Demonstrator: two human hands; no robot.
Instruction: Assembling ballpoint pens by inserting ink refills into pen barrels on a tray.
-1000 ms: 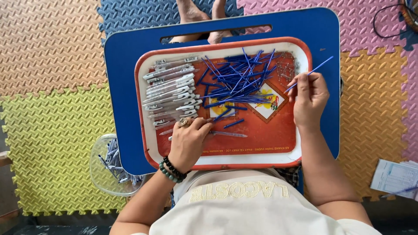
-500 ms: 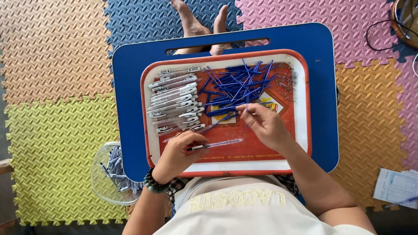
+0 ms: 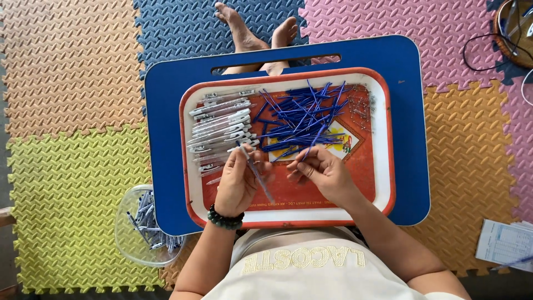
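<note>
My left hand (image 3: 237, 183) holds a clear pen barrel (image 3: 256, 171) slanted over the red and white tray (image 3: 383, 166). My right hand (image 3: 322, 171) pinches a thin blue refill (image 3: 312, 145) just right of the barrel, its tip rising toward the pile. A heap of blue refills (image 3: 302, 116) lies at the tray's upper middle. A row of clear pen barrels (image 3: 222, 129) lies at the tray's left. A small cluster of metal springs (image 3: 362, 108) sits at the upper right of the tray.
The tray rests on a blue lap table (image 3: 166, 111) over my crossed legs and bare feet (image 3: 261, 33). A clear bowl (image 3: 145, 228) with several pens sits at the left on foam floor mats. Papers (image 3: 508, 244) lie at the right.
My right hand moved from the tray's right edge to the middle with a refill. My left hand lifted a barrel off the tray. The camera view shifted.
</note>
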